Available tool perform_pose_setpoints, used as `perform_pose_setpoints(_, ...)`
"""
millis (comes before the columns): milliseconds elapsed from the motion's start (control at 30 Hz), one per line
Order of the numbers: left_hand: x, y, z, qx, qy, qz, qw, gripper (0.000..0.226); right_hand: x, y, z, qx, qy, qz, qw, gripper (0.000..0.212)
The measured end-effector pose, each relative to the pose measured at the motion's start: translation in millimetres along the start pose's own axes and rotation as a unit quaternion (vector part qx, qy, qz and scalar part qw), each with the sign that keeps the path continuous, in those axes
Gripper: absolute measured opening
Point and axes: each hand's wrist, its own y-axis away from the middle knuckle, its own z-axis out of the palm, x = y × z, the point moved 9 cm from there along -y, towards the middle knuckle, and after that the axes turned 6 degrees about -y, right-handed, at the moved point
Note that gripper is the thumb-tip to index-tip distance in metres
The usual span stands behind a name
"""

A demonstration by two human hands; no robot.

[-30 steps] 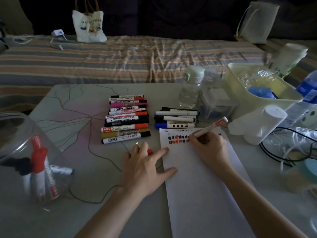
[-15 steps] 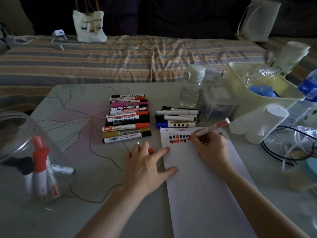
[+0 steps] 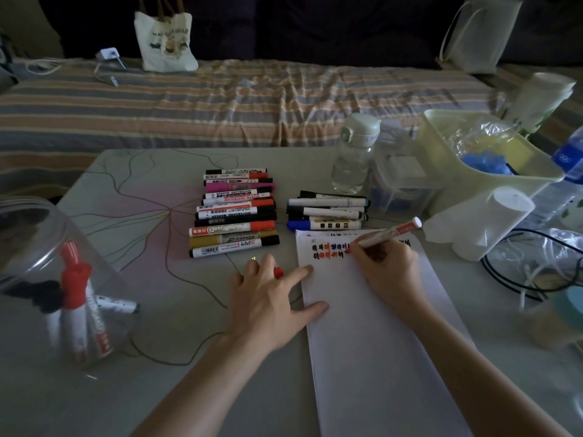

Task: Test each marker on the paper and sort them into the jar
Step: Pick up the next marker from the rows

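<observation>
On the table [image 3: 151, 184], the right hand [image 3: 386, 266] pinches a red marker [image 3: 389, 232], its tip on the paper [image 3: 378, 342] beside rows of red, blue and black test scribbles. The left hand [image 3: 268, 298] lies spread, thumb and forefinger on the paper's edge, a red cap [image 3: 278, 272] under its fingers. Stacked markers [image 3: 235, 212] read "WHITEBOARD MARKER" and "MARKER". The clear jar [image 3: 41, 279], at far left, holds red and black markers.

Left hand [image 3: 268, 298] flat, fingers spread, right hand [image 3: 389, 268] curled, pinching
</observation>
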Motion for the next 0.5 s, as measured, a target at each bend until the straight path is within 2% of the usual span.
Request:
perform_pose_setpoints(333,1,1,1,-0.013,-0.012,0.0,1.0,0.074,3,-2,0,0.008,-0.005,0.007,1.0,0.006)
perform_pose_setpoints(400,2,2,2,-0.022,-0.003,-0.002,1.0,0.066,6,-3,0,0.01,-0.004,0.021,1.0,0.006)
perform_pose_setpoints(433,0,2,1,-0.022,0.025,-0.011,0.999,0.058,7,-3,-2,0.017,-0.012,0.029,0.999,0.006)
perform_pose_setpoints(500,-7,0,-2,-0.014,0.155,-0.048,0.987,0.042,9,-3,-6,0.025,-0.05,0.057,0.997,0.008)
